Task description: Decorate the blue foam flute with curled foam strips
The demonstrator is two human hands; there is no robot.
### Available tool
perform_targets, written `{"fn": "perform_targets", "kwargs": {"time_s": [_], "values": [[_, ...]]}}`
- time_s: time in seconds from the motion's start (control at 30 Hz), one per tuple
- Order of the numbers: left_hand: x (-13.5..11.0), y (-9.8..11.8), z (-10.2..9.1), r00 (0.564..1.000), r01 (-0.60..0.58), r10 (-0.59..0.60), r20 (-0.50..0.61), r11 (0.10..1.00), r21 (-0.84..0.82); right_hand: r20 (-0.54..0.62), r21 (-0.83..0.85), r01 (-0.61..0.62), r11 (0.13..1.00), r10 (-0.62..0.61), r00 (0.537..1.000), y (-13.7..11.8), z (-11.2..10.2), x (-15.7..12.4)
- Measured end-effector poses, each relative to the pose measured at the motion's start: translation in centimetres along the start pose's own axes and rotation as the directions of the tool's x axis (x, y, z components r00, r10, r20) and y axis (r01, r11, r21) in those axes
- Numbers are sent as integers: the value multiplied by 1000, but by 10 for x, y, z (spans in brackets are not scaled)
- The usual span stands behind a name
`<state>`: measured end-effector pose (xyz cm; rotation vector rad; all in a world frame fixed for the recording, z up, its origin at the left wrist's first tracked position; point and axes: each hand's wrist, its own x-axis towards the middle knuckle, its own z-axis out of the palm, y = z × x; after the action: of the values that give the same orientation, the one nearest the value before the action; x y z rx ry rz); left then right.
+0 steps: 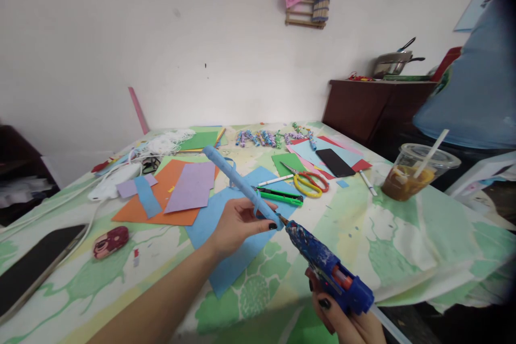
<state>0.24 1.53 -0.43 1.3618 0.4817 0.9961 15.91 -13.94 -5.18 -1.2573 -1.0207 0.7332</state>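
Note:
My left hand is closed around the lower end of a rolled blue paper tube, which slants up and away to the left. A thin blue paper strip curls off the tube. In my right hand is a blue hot glue gun, its barrel smeared with old glue and a clear glue stick poking from the back. The gun's nozzle meets or nearly meets the tube's near end, by my left fingertips. Below the tube lies a sheet of blue paper, with a green box cutter just beyond my left hand.
Scissors, a black phone and an iced drink cup lie to the right. Orange paper, purple paper, white cables and another phone are left. Several curled paper pieces line the back. A person stands at right.

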Motion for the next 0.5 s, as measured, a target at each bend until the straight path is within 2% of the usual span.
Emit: {"fn": "perform_targets", "kwargs": {"time_s": [0.13, 0.5], "values": [[0, 0, 0, 1000, 9, -9, 0, 1000, -13, 17, -79, 73, 994, -72, 997, -1, 1, 0], [1, 2, 1, 1000, 3, -3, 3, 1000, 5, 26, -124, 131, 984, -129, 991, -5, 6, 2]]}}
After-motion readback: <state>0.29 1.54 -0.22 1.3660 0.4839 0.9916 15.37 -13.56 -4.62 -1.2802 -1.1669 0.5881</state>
